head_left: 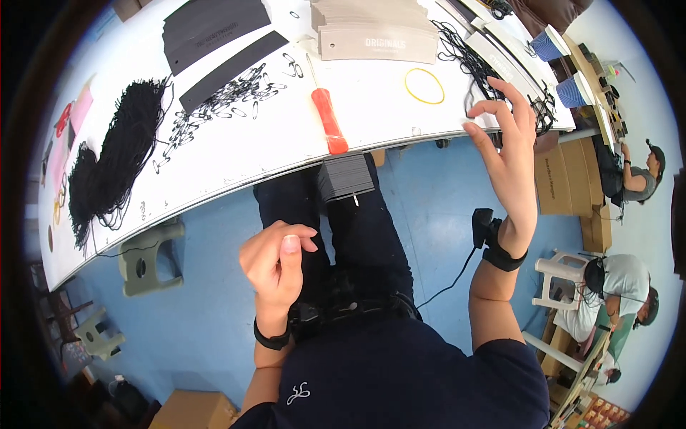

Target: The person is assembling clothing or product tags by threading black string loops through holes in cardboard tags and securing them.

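While upright, black card stack (346, 177) lapward.

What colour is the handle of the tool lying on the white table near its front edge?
Orange-red handle; it shows clearly in the head view.

Left hand (277, 263) loosely curled with thumb up, right hand (509, 149) raised, fingers spread and bent.

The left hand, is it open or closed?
Closed: the left hand has its fingers curled in, thumb across them, above the lap. Whether it holds something is unclear.
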Demonstrator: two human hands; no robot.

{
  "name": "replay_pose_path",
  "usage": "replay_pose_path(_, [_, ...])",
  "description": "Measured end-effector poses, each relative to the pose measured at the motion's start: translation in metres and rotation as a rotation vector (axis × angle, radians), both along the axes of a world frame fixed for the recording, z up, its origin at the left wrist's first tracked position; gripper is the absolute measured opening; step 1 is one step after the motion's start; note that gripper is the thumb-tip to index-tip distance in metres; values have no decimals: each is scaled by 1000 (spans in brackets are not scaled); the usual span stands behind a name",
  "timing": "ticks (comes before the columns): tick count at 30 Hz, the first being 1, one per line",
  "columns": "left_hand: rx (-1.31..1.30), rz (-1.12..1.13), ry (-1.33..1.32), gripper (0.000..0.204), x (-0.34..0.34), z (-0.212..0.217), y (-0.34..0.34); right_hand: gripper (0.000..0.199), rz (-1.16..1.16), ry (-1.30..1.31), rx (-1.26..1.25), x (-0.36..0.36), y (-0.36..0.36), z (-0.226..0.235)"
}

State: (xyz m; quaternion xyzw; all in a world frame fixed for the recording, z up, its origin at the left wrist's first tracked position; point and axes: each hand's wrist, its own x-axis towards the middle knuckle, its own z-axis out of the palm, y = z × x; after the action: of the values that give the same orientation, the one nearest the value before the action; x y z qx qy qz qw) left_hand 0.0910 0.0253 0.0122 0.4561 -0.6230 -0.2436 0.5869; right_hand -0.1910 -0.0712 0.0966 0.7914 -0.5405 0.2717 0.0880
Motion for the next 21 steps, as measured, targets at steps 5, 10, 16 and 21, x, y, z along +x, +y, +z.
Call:
replay_pose_path(5, [-12,-2,4,39,-1,0,0,10,73,25,-6,-3,-9,-1])
replay_pose_path(10, [24,-7,7,38,-1,-1,1,15,179,-1041,-76,2,-37,12])
replay_pose_path(16, [35,-11,1,36,-1,-2,1,14,793,-1355,274,-4,-60,42])
replay_pose_path(21, [31,-1,-2,35,0,-2,0,21,185,-280,-93,54,-66,39])
